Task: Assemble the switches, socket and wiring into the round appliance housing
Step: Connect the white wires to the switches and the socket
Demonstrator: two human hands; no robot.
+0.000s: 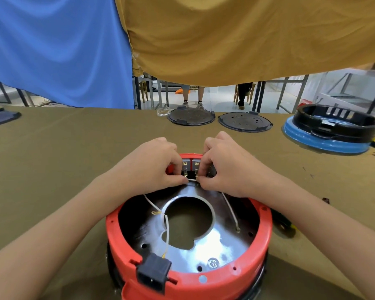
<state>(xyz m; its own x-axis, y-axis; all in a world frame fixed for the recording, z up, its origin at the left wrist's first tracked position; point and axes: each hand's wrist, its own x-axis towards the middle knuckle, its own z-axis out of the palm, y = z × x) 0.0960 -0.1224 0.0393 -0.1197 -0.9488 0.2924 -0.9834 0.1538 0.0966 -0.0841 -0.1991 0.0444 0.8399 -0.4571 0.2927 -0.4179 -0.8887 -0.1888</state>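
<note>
— How far along is the assembly judged to be?

— Partway. The round red housing [188, 252] is set upside down on the counter [52, 169], and the black socket [154, 270] is already seated in the near rim. Two grey switches [189, 167] are seen fitted side by side in the far wall, their brass terminals facing inward.

— And the wiring?

— Mostly left to do, it seems. A short white jumper wire [192, 179] is pinched at either end, by the left hand [158, 163] and by the right hand [223, 167], and is held just at the lower switch terminals. Fingers of both hands are curled tight on it; whether either end is already pushed home cannot be told.

— What else is loose?

— A white lead with a ring terminal [158, 210] is draped over the metal plate [225, 243] towards the socket, and a second white lead [231, 211] lies unattached on the right side. Both are judged still to be connected.
</note>
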